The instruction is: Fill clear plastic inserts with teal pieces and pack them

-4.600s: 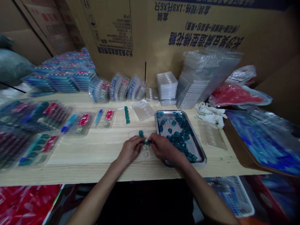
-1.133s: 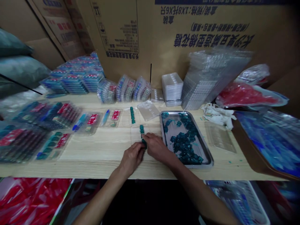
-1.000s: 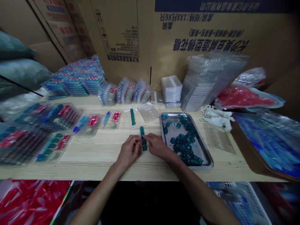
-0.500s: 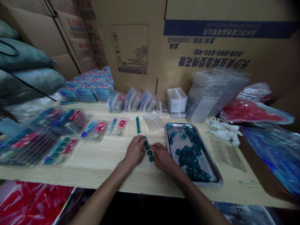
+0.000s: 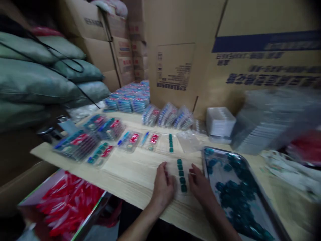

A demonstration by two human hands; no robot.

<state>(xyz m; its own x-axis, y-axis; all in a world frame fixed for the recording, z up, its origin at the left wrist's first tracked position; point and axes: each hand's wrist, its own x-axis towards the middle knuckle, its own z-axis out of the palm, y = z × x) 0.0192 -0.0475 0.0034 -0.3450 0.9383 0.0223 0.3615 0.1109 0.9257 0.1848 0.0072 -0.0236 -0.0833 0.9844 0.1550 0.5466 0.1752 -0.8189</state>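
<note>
The fingers of the left hand (image 5: 163, 187) lie flat and slightly spread on the left edge of a clear blister tray (image 5: 181, 175), clamped on nothing; the right hand (image 5: 200, 187) mirrors it on the tray's right edge, fingers likewise extended and apart, pressing down rather than pinching. Between the two hands a column of teal blocks (image 5: 181, 175) sits in the tray's pockets, running away from the person; the flat, flanking hold looks meant to steady the thin plastic so that the blocks stay seated.

Just right of the tray stands a metal pan (image 5: 263, 197) with loose teal pieces heaped in it, near enough for the right hand; just beyond the tray lies a second clear tray (image 5: 171, 147) with its own teal column; left of the tray a row of filled packs (image 5: 130, 140) with red labels stretches along the wooden table (image 5: 130, 174); further beyond are stacks of packs (image 5: 130, 100) and cardboard boxes (image 5: 180, 63).

The picture is smeared by motion, worst to the right of the tray; the clear tray's outline is hard to make out, the pan's far corner is cut off by the frame, and whether the fingertips touch the blocks cannot be told.
</note>
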